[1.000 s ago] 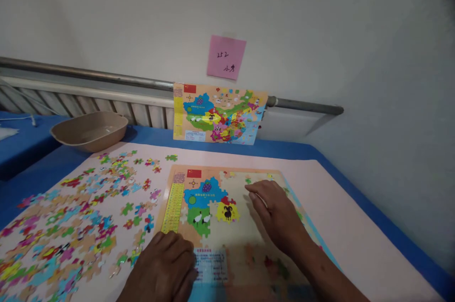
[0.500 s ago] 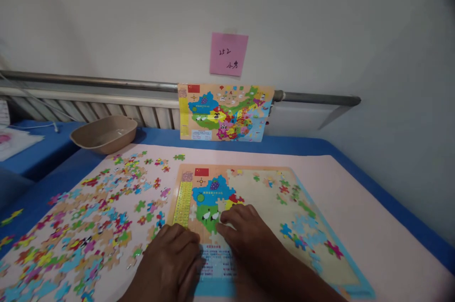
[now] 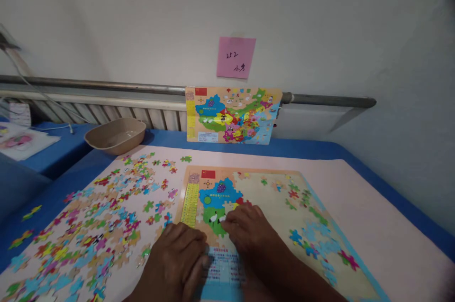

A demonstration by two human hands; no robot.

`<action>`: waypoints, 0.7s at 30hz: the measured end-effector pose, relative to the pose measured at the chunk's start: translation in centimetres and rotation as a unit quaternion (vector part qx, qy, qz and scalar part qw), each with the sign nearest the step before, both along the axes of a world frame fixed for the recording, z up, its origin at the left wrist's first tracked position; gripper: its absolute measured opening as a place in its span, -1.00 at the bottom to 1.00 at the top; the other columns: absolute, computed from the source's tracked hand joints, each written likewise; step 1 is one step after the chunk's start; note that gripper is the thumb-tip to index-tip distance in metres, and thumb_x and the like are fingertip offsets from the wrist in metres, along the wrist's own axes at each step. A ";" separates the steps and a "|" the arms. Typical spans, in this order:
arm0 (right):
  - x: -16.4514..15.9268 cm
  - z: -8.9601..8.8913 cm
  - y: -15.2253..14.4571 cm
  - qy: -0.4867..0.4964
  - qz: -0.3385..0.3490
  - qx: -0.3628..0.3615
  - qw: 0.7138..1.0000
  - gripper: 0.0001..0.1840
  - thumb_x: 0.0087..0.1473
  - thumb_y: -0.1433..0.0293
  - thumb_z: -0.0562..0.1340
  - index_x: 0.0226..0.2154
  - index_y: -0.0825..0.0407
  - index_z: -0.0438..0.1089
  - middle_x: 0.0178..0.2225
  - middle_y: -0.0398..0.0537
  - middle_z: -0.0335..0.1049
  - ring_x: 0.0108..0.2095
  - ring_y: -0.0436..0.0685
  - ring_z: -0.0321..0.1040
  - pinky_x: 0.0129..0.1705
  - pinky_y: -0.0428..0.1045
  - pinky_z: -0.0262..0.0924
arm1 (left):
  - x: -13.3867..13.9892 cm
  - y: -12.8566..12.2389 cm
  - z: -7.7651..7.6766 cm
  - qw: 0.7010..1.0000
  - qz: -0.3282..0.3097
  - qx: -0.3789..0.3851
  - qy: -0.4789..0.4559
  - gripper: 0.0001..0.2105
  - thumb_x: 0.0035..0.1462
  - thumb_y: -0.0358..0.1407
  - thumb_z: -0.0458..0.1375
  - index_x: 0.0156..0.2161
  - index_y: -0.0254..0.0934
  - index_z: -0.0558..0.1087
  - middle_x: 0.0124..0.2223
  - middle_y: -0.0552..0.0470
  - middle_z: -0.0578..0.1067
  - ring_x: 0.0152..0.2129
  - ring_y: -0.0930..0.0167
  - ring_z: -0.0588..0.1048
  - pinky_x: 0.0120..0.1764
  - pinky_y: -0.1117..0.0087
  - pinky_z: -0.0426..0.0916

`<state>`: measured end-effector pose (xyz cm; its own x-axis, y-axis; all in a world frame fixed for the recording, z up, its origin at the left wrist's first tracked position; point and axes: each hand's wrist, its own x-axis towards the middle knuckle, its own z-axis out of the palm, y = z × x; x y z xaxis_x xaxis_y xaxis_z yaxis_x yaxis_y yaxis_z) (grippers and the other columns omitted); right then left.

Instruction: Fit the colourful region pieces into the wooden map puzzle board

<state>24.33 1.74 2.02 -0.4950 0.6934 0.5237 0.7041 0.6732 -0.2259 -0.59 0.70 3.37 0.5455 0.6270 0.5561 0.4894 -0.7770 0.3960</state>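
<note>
Puzzle board [image 3: 284, 212]: lies flat on the pink mat [image 3: 373, 216], right of the loose pieces, its long edge running away from the person; a red flag is printed in its far left corner and a yellow strip runs down its left side.
Filled part: a blue region, a green region with two white birds and a bit of red and yellow sit joined in the board's left half; a few small coloured pieces lie scattered on the bare right half.
Right hand [image 3: 249, 233]: palm down on the board, fingers curled and pressing flat at the seam where the green, red and yellow regions meet; whether a piece is pinched under the fingertips cannot be told.
Left hand [image 3: 177, 261]: palm down, loosely curled, holding nothing, resting on the board's near left corner beside the pale blue text panel [image 3: 223, 266].
Loose pieces [image 3: 92, 226]: many small coloured ones spread over the mat's left half, face up, some touching, some apart.
Tan bowl [image 3: 115, 136]: on the blue table [image 3: 64, 160], beyond the far left corner of the mat.
Reference map [image 3: 232, 114]: a finished colour picture propped upright against the wall behind the board.
Pink note [image 3: 236, 57]: stuck on the wall just above the reference map, with handwriting.
</note>
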 end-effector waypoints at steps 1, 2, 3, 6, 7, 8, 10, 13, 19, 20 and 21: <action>0.3 0.2 0.2 0.018 -0.006 0.006 1.000 -0.80 0.47 0.47 0.12 -0.13 0.01 0.47 -0.18 -0.07 0.52 -0.15 0.17 0.30 -0.04 0.09 0.08 | -0.2 0.0 0.5 1.000 0.005 0.016 -0.015 -0.81 0.37 -0.46 0.04 -0.14 -0.21 0.49 -0.21 0.04 0.61 -0.31 0.37 0.48 -0.23 0.26 0.32; 0.8 0.4 0.5 0.036 -0.014 0.010 0.999 -0.76 0.50 0.44 0.08 -0.16 0.01 0.45 -0.22 -0.07 0.50 -0.18 0.17 0.30 -0.07 0.08 0.09 | -0.4 0.1 1.1 0.999 0.015 0.033 -0.026 -0.80 0.37 -0.48 0.04 -0.13 -0.23 0.49 -0.23 0.04 0.61 -0.31 0.38 0.48 -0.22 0.27 0.32; 1.3 0.6 0.7 0.050 -0.025 0.008 0.998 -0.72 0.51 0.42 0.05 -0.19 0.01 0.44 -0.25 -0.07 0.49 -0.20 0.16 0.29 -0.10 0.08 0.10 | -0.8 0.1 1.6 0.998 0.028 0.053 -0.034 -0.81 0.36 -0.50 0.04 -0.13 -0.24 0.49 -0.24 0.03 0.60 -0.31 0.39 0.48 -0.20 0.28 0.32; 3.0 1.3 1.1 0.069 -0.069 -0.010 0.995 -0.69 0.51 0.40 0.02 -0.26 0.00 0.39 -0.32 -0.07 0.44 -0.28 0.15 0.28 -0.16 0.07 0.13 | -2.3 0.0 3.2 0.990 0.073 0.114 -0.039 -0.84 0.35 -0.51 0.09 -0.14 -0.26 0.49 -0.25 0.01 0.58 -0.28 0.38 0.47 -0.15 0.29 0.31; 3.4 1.5 1.2 0.073 -0.086 -0.008 0.994 -0.69 0.50 0.40 0.02 -0.27 0.00 0.39 -0.34 -0.07 0.43 -0.29 0.15 0.28 -0.17 0.07 0.14 | -2.9 0.1 3.6 0.987 0.088 0.127 -0.038 -0.85 0.35 -0.51 0.11 -0.14 -0.27 0.49 -0.24 0.00 0.59 -0.26 0.38 0.47 -0.14 0.29 0.31; 3.7 1.7 1.1 0.075 -0.100 -0.004 0.992 -0.69 0.50 0.39 0.03 -0.27 0.00 0.38 -0.35 -0.07 0.42 -0.30 0.15 0.29 -0.18 0.07 0.15 | -3.5 0.1 3.9 0.985 0.103 0.136 -0.038 -0.86 0.36 -0.50 0.12 -0.14 -0.26 0.49 -0.23 -0.01 0.59 -0.24 0.38 0.48 -0.12 0.29 0.32; 4.1 1.9 1.0 0.079 -0.116 0.007 0.990 -0.70 0.50 0.39 0.03 -0.27 -0.01 0.38 -0.34 -0.06 0.42 -0.29 0.16 0.30 -0.17 0.07 0.15 | -4.6 0.3 4.4 0.980 0.125 0.152 -0.035 -0.86 0.35 -0.50 0.13 -0.12 -0.26 0.49 -0.20 -0.02 0.59 -0.21 0.36 0.50 -0.10 0.28 0.34; 4.1 1.8 0.8 0.078 -0.118 0.011 0.990 -0.69 0.51 0.37 0.02 -0.27 -0.01 0.37 -0.34 -0.07 0.41 -0.29 0.16 0.29 -0.17 0.07 0.14 | -5.8 0.8 4.8 0.971 0.149 0.185 -0.038 -0.84 0.31 -0.53 0.14 -0.11 -0.27 0.50 -0.17 -0.05 0.60 -0.18 0.34 0.54 -0.09 0.27 0.39; 4.3 1.4 1.0 0.087 -0.123 -0.008 0.989 -0.66 0.53 0.33 0.02 -0.28 -0.02 0.38 -0.34 -0.09 0.40 -0.29 0.17 0.27 -0.16 0.08 0.12 | -7.3 0.7 6.4 0.950 0.239 0.192 -0.058 -0.88 0.37 -0.43 0.14 -0.15 -0.24 0.53 -0.15 -0.02 0.62 -0.17 0.36 0.59 -0.05 0.32 0.43; 4.4 1.4 1.1 0.090 -0.124 -0.008 0.988 -0.66 0.53 0.33 0.02 -0.28 -0.02 0.38 -0.33 -0.08 0.40 -0.29 0.17 0.27 -0.16 0.08 0.12 | -7.7 0.6 6.6 0.951 0.247 0.179 -0.050 -0.88 0.39 -0.39 0.14 -0.14 -0.23 0.54 -0.13 0.00 0.62 -0.16 0.37 0.60 -0.05 0.34 0.43; 4.5 1.3 1.1 0.092 -0.125 -0.008 0.988 -0.66 0.52 0.33 0.02 -0.28 -0.02 0.38 -0.34 -0.08 0.40 -0.29 0.17 0.27 -0.16 0.08 0.12 | -8.1 0.5 6.6 0.952 0.253 0.169 -0.041 -0.88 0.40 -0.36 0.14 -0.12 -0.21 0.55 -0.12 0.01 0.63 -0.16 0.37 0.61 -0.04 0.35 0.43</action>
<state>28.80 2.88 3.36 -0.2052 0.7907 0.5768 0.7933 0.4795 -0.3751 -8.68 1.16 9.98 0.1672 0.5754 0.8006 0.8132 -0.5396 0.2180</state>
